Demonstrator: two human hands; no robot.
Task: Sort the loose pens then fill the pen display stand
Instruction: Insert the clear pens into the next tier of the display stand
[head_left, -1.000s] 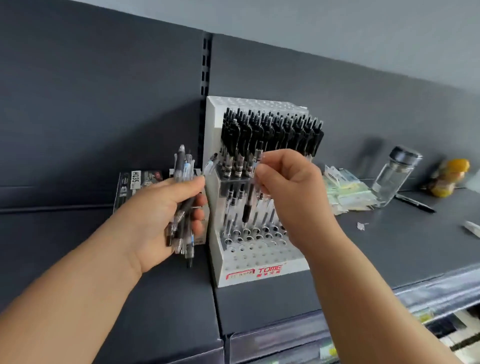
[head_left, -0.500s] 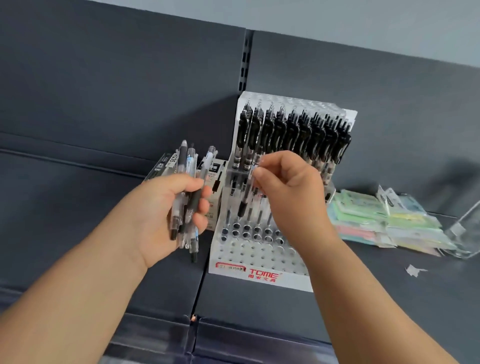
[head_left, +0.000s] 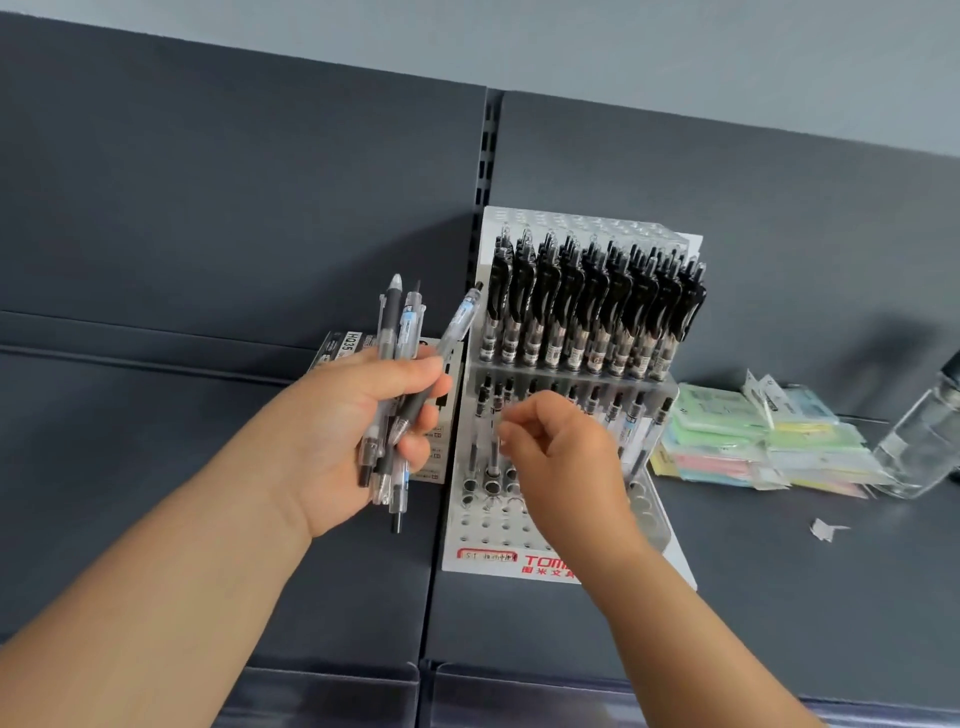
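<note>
Several loose pens fan upward from the left grip, fingers wrapped round them, held just left of the white pen display stand on the dark shelf. The right grip pinches 1 clear pen that stands upright in the stand's lower tier, left side.

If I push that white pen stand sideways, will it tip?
Probably slides: the pen stand has a wide stepped base. Its full back rows of black pens likely make it rear-heavy, but the wall panel stands close behind.
</note>
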